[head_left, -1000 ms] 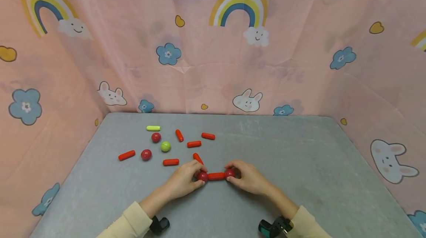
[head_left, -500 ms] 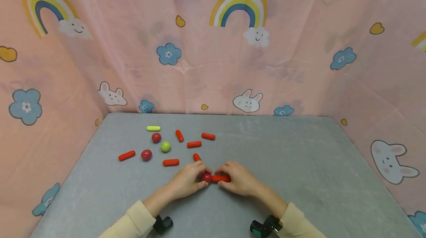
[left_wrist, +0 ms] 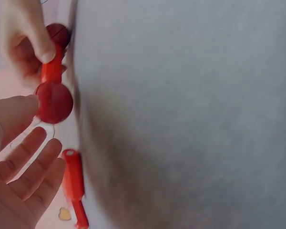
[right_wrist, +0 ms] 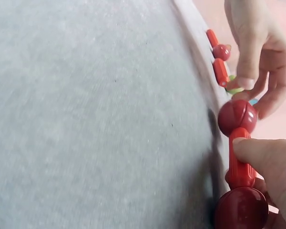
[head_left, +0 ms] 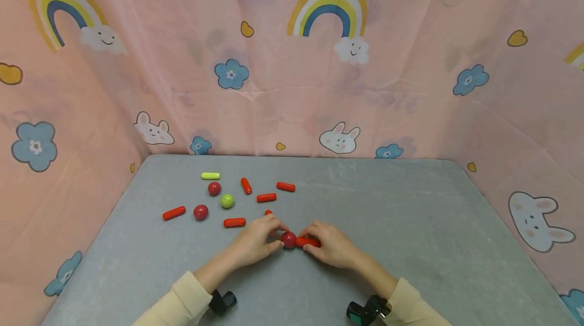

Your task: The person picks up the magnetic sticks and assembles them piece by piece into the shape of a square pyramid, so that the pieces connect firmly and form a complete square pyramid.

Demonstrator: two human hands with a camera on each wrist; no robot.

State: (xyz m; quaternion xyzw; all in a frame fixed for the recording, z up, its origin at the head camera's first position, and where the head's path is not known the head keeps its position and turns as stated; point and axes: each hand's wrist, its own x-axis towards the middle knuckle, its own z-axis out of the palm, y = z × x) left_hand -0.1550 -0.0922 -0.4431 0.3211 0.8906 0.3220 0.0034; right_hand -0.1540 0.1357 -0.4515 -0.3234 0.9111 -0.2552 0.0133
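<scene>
A toy piece of one red stick with a dark red ball at each end is between my hands. My right hand pinches the stick with thumb and fingers. At its left end the near ball sits by my left hand, whose fingers are spread and loose. In the left wrist view the left thumb is right at this ball; whether it touches, I cannot tell. The right hand hides the other ball in the head view, but that far ball shows in the right wrist view.
Loose red sticks lie on the grey table to the left and beyond my hands. Among them are two red balls, a green ball and a yellow-green stick. Patterned pink cloth surrounds the back and sides.
My right hand has shifted from the right ball to the stick. The left hand's fingers have loosened from the left ball, which now sits slightly further right.
</scene>
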